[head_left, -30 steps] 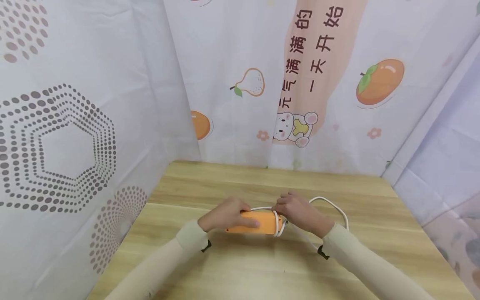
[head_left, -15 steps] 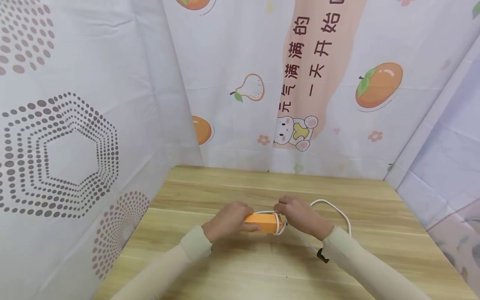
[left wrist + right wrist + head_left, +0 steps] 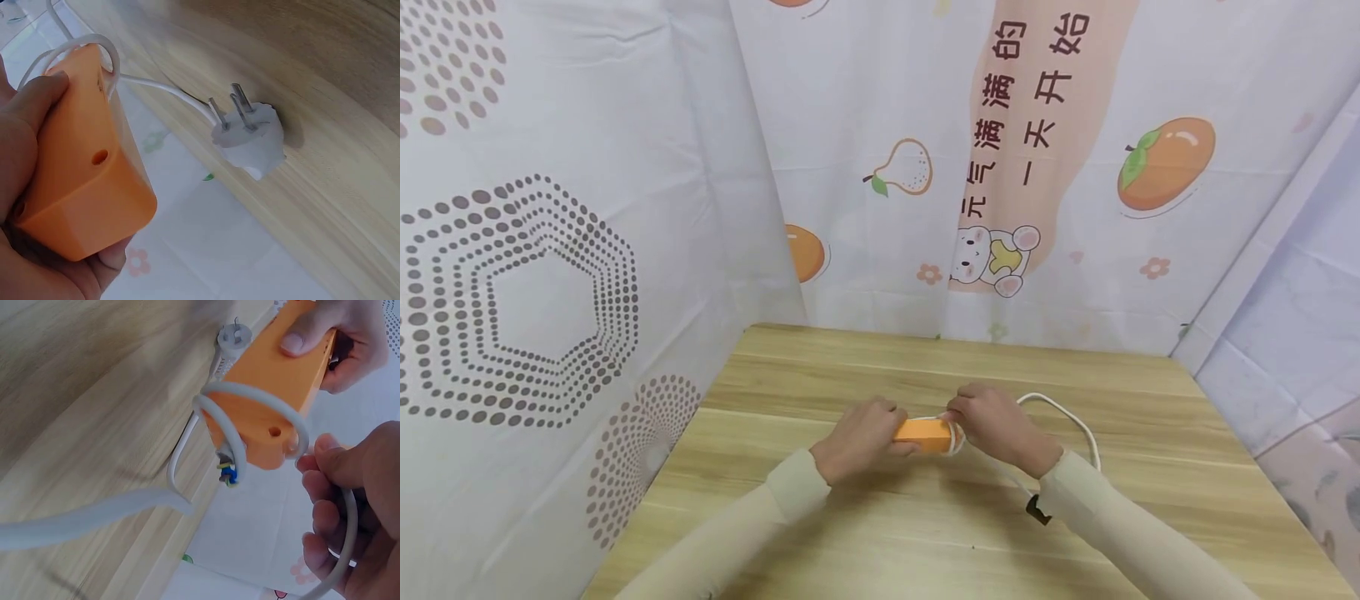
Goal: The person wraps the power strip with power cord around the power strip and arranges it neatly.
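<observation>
My left hand grips an orange power strip by one end, its thumb lying along the flat face in the left wrist view. White cord loops around the strip's other end. Close to those loops, my right hand pinches a length of the cord between thumb and fingertips; more of it runs across the palm in the right wrist view. Small blue and yellow bits show by the looped end. The cord's white three-pin plug lies on the table with its pins exposed.
A wood-grain table lies under both hands. Loose cord curves over it behind and beside my right forearm. Printed white curtains hang at the back and sides. A small dark piece sits at my right cuff.
My left hand has moved slightly right, and less of the power strip shows past it now. My right hand stays at the looped end, pinching the cord throughout.
</observation>
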`<control>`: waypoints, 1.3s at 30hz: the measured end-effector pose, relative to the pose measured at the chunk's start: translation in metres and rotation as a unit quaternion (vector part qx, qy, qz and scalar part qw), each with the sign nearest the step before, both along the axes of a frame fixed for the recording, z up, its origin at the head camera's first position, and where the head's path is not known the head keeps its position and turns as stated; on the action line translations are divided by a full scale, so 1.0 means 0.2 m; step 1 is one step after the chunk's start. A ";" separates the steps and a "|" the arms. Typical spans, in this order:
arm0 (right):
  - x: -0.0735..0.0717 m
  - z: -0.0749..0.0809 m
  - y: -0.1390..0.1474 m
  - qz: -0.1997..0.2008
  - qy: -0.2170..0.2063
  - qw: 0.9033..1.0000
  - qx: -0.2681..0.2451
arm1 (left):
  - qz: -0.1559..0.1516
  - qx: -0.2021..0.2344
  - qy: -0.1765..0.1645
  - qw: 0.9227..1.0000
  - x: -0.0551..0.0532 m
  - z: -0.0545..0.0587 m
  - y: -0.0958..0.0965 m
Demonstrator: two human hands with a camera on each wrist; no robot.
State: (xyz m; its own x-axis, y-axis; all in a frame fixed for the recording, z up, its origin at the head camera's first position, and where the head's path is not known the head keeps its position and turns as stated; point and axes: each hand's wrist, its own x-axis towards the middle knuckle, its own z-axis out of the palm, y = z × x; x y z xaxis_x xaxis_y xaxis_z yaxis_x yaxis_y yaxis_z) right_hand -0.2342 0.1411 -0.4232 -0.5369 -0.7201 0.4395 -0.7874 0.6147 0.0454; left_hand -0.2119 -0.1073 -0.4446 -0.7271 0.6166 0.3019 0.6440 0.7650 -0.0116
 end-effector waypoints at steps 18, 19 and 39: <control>0.03 0.02 -0.01 -0.028 0.004 0.998 -0.054 | 0.058 -0.011 0.112 0.992 0.01 -0.01 0.02; 0.03 0.02 -0.01 -0.027 0.002 0.998 -0.057 | 0.062 -0.009 0.112 0.992 0.01 -0.01 0.02; 0.05 -0.03 0.01 -0.025 -0.051 0.990 -0.133 | 0.086 0.163 0.005 0.983 -0.03 0.00 0.02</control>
